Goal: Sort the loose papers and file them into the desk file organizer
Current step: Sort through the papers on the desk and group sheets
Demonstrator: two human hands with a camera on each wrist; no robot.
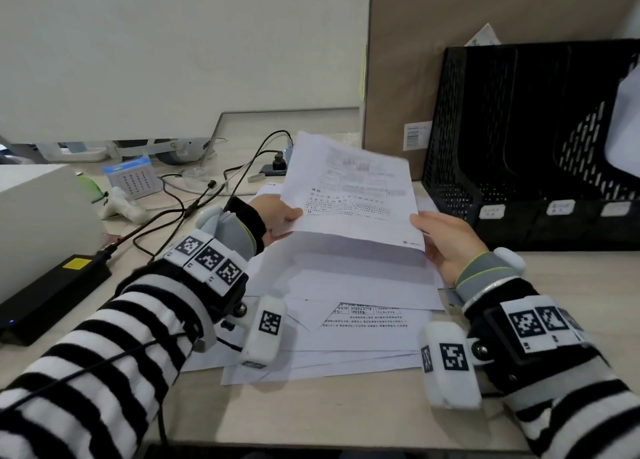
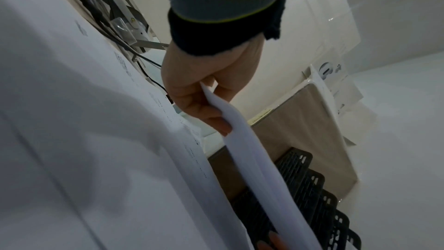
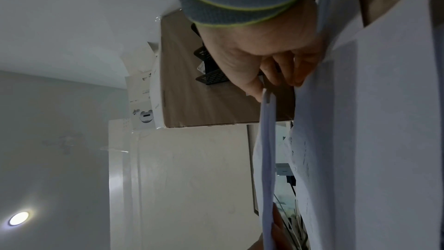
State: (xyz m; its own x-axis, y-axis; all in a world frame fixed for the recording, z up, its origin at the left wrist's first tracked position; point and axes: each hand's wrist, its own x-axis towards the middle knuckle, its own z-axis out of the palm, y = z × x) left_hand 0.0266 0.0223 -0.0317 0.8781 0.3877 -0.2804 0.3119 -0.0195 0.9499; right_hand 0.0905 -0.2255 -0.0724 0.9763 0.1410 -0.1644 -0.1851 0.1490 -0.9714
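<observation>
I hold a printed white sheet (image 1: 349,188) tilted up above the desk, between both hands. My left hand (image 1: 277,216) pinches its left edge; the left wrist view shows thumb and fingers (image 2: 192,102) closed on the sheet (image 2: 240,140). My right hand (image 1: 446,240) grips the lower right corner, and in the right wrist view its fingers (image 3: 283,71) curl round the sheet's edge (image 3: 268,140). A loose pile of papers (image 1: 346,323) lies spread on the desk under the hands. The black mesh file organizer (image 1: 519,140) stands at the right, with labelled slots.
A brown cardboard box (image 1: 398,60) stands behind the organizer. Black cables (image 1: 194,199), a black power brick (image 1: 52,292), a white box (image 1: 38,216) and a small blue-topped calendar (image 1: 133,178) crowd the left side. A white paper (image 1: 627,123) sticks out of the organizer's right slot.
</observation>
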